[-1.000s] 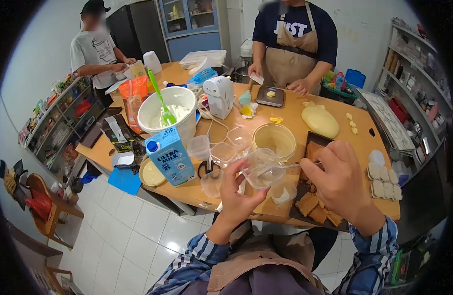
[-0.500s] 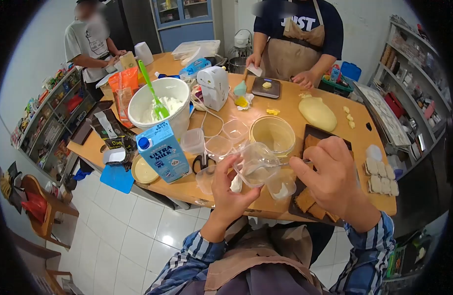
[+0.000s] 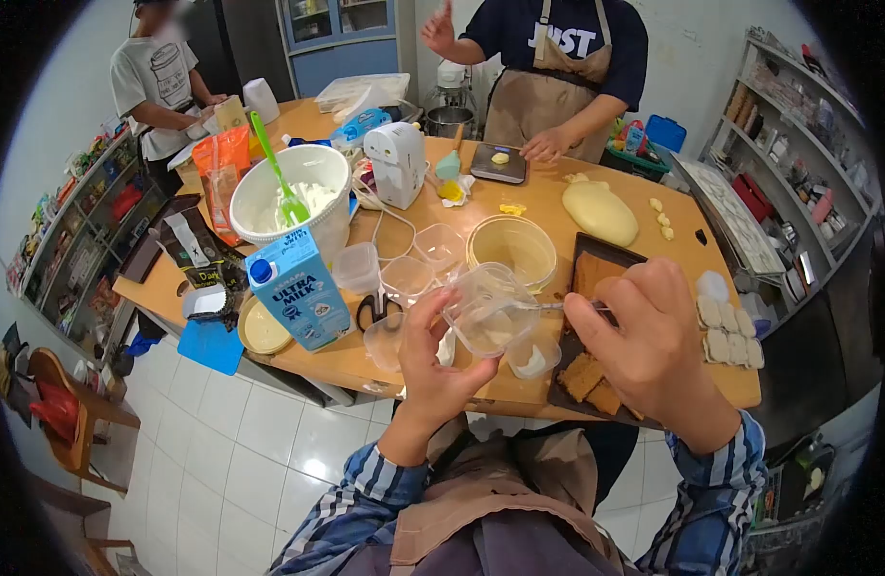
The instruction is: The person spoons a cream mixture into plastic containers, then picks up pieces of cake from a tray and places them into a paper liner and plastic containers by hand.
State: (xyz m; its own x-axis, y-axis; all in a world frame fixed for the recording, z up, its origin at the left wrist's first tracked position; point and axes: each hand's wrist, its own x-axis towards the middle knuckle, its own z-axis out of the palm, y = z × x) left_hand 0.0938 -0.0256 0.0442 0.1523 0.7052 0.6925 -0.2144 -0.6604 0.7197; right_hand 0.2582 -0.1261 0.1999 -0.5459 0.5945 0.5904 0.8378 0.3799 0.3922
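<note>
My left hand (image 3: pixel 425 374) grips a small clear plastic container (image 3: pixel 483 331), tilted above the table's front edge. Between the thumb and fingers of my right hand (image 3: pixel 649 350) is a thin metal spoon (image 3: pixel 551 306), its far end reaching into the container. What sits in the container is hard to make out. Below it stands another clear container (image 3: pixel 533 359) with white cream inside. A round cream-coloured tub (image 3: pixel 511 223) is just behind. Under my right hand lies a dark tray (image 3: pixel 564 396) with brown cake slices (image 3: pixel 583 376).
To the left are a milk carton (image 3: pixel 301 293), a white bowl (image 3: pixel 260 230) of cream with a green spatula (image 3: pixel 266 149), and scissors (image 3: pixel 377 312). Dough (image 3: pixel 601 213) and a scale (image 3: pixel 500 163) lie at the back. Two other people stand across the table.
My view has shifted slightly, and the spoon now shows more clearly inside the container. The person opposite has raised one hand and no longer holds the white scraper-like piece over the table.
</note>
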